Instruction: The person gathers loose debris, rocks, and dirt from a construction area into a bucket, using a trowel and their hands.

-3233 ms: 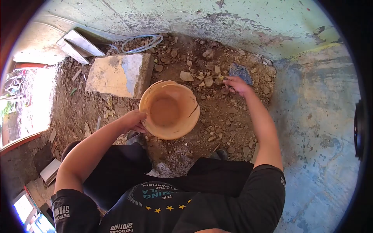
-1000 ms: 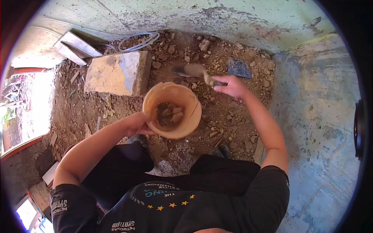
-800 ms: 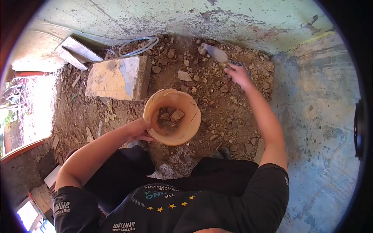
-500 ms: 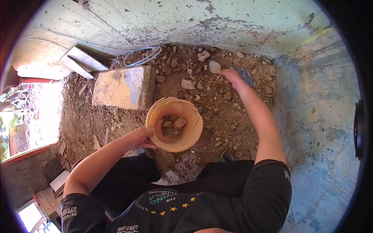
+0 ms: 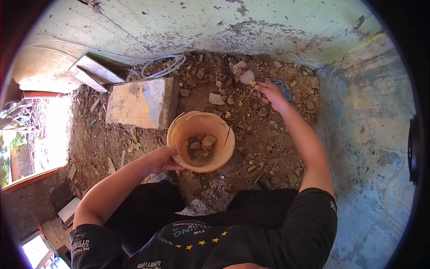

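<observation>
A cracked orange bucket (image 5: 179,132) stands on the rubble floor in front of me, with stones and dirt (image 5: 200,147) in its bottom. My left hand (image 5: 160,160) grips its near rim. My right hand (image 5: 270,93) is stretched out to the far rubble pile and holds a trowel (image 5: 247,78), whose blade rests among the stones near the wall.
A big concrete block (image 5: 139,102) lies left of the bucket. A coil of clear hose (image 5: 163,65) and pale boards (image 5: 92,72) sit by the peeling wall. A blue slab piece (image 5: 283,86) lies beyond my right hand. Loose stones cover the ground; a blue-grey floor (image 5: 371,148) runs right.
Over the last seconds stones were tipped from the trowel into the empty bucket. My right hand then swung back out to the far pile. My left hand stayed on the rim.
</observation>
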Action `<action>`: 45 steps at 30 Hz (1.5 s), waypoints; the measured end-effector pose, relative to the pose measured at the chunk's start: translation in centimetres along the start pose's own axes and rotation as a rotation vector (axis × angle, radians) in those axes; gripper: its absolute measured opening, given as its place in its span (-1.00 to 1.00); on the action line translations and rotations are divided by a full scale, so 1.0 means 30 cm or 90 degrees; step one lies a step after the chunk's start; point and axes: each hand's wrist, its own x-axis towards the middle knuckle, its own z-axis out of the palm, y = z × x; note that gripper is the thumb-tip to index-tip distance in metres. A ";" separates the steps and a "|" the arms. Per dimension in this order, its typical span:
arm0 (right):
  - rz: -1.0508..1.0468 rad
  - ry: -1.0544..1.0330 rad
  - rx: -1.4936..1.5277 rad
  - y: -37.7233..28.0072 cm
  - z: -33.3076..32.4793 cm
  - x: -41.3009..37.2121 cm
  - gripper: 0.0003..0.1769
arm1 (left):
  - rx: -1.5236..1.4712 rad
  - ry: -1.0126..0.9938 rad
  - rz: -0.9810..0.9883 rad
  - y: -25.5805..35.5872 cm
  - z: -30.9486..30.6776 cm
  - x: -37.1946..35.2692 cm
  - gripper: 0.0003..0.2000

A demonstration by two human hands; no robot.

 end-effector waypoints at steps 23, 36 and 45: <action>0.027 0.563 0.388 0.277 -0.364 -0.463 -0.74 | 0.062 -0.021 -0.055 0.079 0.066 0.046 -0.58; 0.073 0.498 0.380 0.319 -0.611 -0.165 -0.71 | 0.161 -0.003 -0.026 -0.033 -0.042 0.059 -0.51; 0.009 0.410 0.368 0.199 -0.657 -0.045 -0.59 | 0.175 0.041 0.003 -0.016 -0.030 0.028 -0.57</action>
